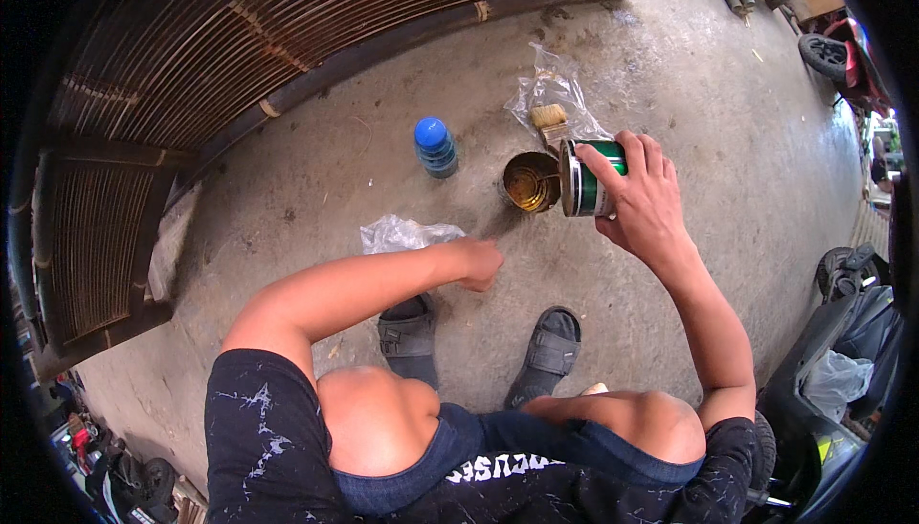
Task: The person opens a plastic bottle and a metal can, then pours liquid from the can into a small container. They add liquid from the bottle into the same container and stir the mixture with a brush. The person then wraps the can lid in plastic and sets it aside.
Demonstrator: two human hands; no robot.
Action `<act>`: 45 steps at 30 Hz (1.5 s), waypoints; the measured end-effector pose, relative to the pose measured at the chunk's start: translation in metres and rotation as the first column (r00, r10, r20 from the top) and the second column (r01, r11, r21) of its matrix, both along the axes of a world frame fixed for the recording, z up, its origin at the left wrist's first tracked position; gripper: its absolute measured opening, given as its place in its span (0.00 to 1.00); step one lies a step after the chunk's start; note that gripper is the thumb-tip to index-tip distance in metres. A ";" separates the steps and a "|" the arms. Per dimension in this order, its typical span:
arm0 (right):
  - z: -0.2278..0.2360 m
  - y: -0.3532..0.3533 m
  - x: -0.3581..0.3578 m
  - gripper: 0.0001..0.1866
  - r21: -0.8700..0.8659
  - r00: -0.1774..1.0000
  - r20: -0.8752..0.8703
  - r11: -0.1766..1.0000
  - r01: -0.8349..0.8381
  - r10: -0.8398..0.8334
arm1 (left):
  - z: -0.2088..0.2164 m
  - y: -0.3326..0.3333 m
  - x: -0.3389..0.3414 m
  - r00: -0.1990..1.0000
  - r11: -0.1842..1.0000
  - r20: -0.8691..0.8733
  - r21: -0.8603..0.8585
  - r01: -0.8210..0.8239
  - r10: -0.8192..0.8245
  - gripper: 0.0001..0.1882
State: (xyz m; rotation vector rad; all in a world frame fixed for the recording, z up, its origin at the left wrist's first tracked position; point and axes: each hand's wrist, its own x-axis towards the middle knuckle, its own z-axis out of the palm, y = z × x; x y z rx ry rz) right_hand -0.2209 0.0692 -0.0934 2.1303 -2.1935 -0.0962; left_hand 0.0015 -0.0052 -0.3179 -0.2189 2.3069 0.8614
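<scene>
My right hand [643, 191] is wrapped round a green metal can [595, 178]. The can lies tilted on its side in the air, its mouth facing left over an open tin [529, 183]. A thin stream runs from its rim into the tin, where amber liquid shows. My left hand [479, 264] hangs nearer to me, below the tin and apart from it, with its fingers curled in and nothing showing in them. Beside my left forearm lies a crumpled clear plastic bag [407, 233]. A paintbrush [549, 118] with pale bristles lies just beyond the tin.
A blue-capped bottle [436, 148] stands on the concrete floor left of the tin. Clear plastic wrapping [565, 79] lies around the brush. A slatted bamboo bench [316, 22] stands along the far left. At right are a dark motorbike [838, 371] and a red vehicle's wheel [825, 58].
</scene>
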 end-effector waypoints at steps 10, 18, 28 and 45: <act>0.013 0.000 -0.001 0.55 0.009 0.997 -0.059 0.999 -0.045 0.045 | 0.007 -0.006 -0.002 0.987 0.989 0.054 0.000 0.151 -0.151 0.20; 0.031 -0.005 0.000 0.55 0.030 0.995 -0.081 0.998 -0.052 0.054 | 0.009 -0.009 0.003 0.993 0.994 0.046 0.006 0.110 -0.110 0.19; 0.043 -0.005 0.003 0.54 0.025 0.997 -0.078 0.999 -0.022 0.023 | 0.023 -0.014 0.005 0.998 0.999 -0.029 -0.006 0.048 -0.048 0.15; 0.026 0.000 -0.003 0.54 0.025 0.998 -0.022 0.998 -0.050 0.051 | 0.024 -0.018 -0.007 0.985 0.993 0.131 0.008 0.114 -0.114 0.16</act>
